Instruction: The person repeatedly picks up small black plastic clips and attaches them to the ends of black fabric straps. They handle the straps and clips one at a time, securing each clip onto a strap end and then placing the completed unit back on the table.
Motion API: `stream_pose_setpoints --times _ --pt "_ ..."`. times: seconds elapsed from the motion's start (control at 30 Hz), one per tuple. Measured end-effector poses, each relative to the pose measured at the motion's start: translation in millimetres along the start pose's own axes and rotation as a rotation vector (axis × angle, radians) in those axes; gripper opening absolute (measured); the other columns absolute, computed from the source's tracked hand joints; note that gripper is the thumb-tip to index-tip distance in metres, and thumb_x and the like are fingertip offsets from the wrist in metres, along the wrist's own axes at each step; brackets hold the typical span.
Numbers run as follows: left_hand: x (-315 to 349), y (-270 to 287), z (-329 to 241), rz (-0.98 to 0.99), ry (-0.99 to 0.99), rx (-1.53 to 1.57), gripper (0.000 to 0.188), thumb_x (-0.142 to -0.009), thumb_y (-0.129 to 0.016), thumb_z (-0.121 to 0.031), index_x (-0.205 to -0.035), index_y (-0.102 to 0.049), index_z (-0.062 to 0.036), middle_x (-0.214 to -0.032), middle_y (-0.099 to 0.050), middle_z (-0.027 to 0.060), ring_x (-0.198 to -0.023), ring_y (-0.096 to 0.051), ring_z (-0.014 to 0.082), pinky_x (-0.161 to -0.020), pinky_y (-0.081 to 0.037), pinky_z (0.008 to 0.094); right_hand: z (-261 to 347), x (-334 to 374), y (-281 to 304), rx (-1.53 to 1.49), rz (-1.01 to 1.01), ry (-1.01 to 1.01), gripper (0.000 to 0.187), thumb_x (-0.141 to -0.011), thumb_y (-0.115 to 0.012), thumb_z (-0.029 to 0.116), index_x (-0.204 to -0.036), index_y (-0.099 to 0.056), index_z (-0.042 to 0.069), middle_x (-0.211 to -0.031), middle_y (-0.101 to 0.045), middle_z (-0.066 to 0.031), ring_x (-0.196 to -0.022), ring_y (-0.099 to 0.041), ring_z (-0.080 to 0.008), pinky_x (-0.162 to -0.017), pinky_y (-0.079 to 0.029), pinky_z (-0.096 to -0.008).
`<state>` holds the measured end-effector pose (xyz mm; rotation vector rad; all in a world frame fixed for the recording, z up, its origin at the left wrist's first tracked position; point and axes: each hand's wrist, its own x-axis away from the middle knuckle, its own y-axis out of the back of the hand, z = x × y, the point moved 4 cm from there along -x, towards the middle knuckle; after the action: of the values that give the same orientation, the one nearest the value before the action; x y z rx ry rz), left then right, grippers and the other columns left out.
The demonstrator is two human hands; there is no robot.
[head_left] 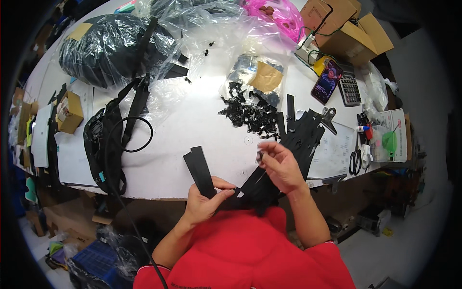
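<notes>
My left hand [206, 201] is closed around a flat black strap [198, 166], whose folded end stands up above the fingers. Between its thumb and forefinger, a narrow part of the strap points right. My right hand [284, 168] is raised over the table's front edge, pinching a small black clip [260, 156]. That clip looks like the pieces in the pile of small black clips [250, 113] farther back. Beside and beneath the right hand lies a bundle of black straps [305, 139], running down to my lap.
A black mesh bag [103, 139] with a looping cable lies left. Behind it sits a big plastic-wrapped black bundle [115, 48]. At right are a propped phone [327, 82], a calculator [349, 90], a bulldog clip [329, 119], scissors [355, 159] and an open cardboard box [353, 41].
</notes>
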<state>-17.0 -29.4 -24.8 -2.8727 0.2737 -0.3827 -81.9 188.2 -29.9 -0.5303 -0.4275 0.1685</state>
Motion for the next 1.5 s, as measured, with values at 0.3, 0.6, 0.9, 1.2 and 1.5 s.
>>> stream_pose_setpoints --times 0.3,0.6,0.9,1.2,1.5 --pt "-2.4 -8.1 5.4 0.028 -0.012 -0.021 0.011 -0.088 -0.07 -0.001 -0.098 -0.074 -0.0003 -0.09 -0.071 0.0049 -0.078 -0.063 0.01 -0.07 -0.048 0.0229 -18.7 26.2 2.0 -0.094 0.111 0.011 0.018 -0.091 -0.068 0.002 -0.109 -0.065 0.001 -0.104 -0.071 -0.0128 -0.097 -0.067 -0.0183 -0.085 -0.053 -0.0281" --pt "-8.3 2.9 7.8 -0.058 0.091 0.012 0.01 -0.09 -0.068 -0.003 -0.099 -0.072 -0.0003 -0.087 -0.07 0.0022 -0.077 -0.061 0.0071 -0.069 -0.048 0.022 -11.2 20.4 4.3 0.594 -0.273 0.217 0.009 -0.09 -0.069 0.003 -0.098 -0.066 0.001 -0.091 -0.071 -0.0061 -0.077 -0.066 -0.0145 -0.075 -0.051 -0.0272" --pt "-0.8 32.5 3.7 -0.166 0.039 0.087 0.012 -0.092 -0.066 0.0 -0.104 -0.067 0.0026 -0.091 -0.07 0.0046 -0.084 -0.064 0.0088 -0.074 -0.051 0.0223 -25.2 44.8 -32.2 1.486 0.157 0.54 0.023 -0.076 -0.077 0.007 -0.098 -0.068 0.01 -0.097 -0.061 -0.0035 -0.088 -0.057 -0.0223 -0.075 -0.04 -0.0358" --pt "0.7 27.1 6.6 -0.121 0.034 0.048 0.011 -0.092 -0.067 -0.002 -0.102 -0.068 0.0013 -0.086 -0.069 0.0022 -0.077 -0.061 0.0061 -0.067 -0.048 0.0208 -23.1 38.0 -29.2 1.218 0.135 0.407 0.02 -0.08 -0.075 0.005 -0.098 -0.066 0.007 -0.095 -0.064 -0.0041 -0.087 -0.059 -0.0172 -0.076 -0.043 -0.032" --pt "2.8 12.3 15.4 -0.053 0.052 0.071 0.01 -0.091 -0.067 -0.003 -0.101 -0.069 0.0012 -0.087 -0.069 0.0021 -0.077 -0.061 0.0067 -0.068 -0.048 0.0212 -40.5 35.0 -1.8 -0.309 -0.051 -0.079 0.027 -0.099 -0.061 0.013 -0.122 -0.057 0.001 -0.097 -0.065 -0.0081 -0.078 -0.056 -0.0113 -0.073 -0.047 -0.0236"
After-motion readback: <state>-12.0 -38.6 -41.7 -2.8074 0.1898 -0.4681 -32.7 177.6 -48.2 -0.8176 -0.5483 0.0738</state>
